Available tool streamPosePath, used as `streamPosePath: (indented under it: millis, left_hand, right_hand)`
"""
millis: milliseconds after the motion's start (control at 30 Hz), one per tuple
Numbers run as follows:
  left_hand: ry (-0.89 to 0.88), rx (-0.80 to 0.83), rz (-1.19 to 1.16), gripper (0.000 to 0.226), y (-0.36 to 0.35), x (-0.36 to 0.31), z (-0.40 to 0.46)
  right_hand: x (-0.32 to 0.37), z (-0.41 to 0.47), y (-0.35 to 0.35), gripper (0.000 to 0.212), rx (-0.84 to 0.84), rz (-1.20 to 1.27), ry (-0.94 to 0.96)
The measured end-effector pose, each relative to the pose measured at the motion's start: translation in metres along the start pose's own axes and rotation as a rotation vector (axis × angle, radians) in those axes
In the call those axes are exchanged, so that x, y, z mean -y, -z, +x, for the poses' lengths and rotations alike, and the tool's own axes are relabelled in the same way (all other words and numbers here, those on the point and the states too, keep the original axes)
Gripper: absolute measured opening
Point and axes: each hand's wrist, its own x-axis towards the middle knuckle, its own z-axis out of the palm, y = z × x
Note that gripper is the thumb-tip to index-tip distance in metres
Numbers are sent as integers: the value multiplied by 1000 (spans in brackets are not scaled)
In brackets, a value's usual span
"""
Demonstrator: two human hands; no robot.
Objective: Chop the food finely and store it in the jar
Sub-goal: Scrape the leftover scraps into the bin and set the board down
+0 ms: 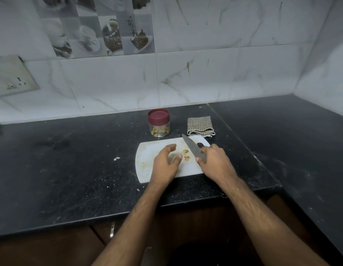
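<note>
Food bits lie between relaxed left fingers and right fingers gripping the knife.

speckled polished stone counter, matt white plastic board, woven checked cloth, dull metal blade

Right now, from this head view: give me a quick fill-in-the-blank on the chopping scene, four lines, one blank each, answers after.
1. The right hand grips a grey-bladed kitchen knife whose tip points toward the ____.
2. The clear plastic jar has its maroon lid ____.
3. The small yellowish food pieces lie on the white plastic ____.
4. The folded checked cloth lies to the ____ of the jar.

Missing words: jar; on; cutting board; right
</note>
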Motion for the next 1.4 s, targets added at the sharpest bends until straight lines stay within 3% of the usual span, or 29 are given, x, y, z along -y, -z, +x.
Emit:
streamPosePath:
  millis: [100,233,667,1133,1400]
  left_hand:
    - [36,-9,-56,42,0,7,0]
    - [39,-51,-59,42,-7,14,-3]
    - [-19,-43,60,41,-7,16,-8]
    - [-15,-45,59,42,-7,16,-9]
    - [-6,-51,58,43,-8,15,-10]
  right_hand:
    - [6,-13,-5,56,96,-133,-65]
    - [6,-27,-12,55,105,-197,-58]
    - [-13,-37,-4,44,21,23,-6]
    - [-14,-32,23,44,140,-188,88]
    - [-23,-43,21,44,86,-36,108]
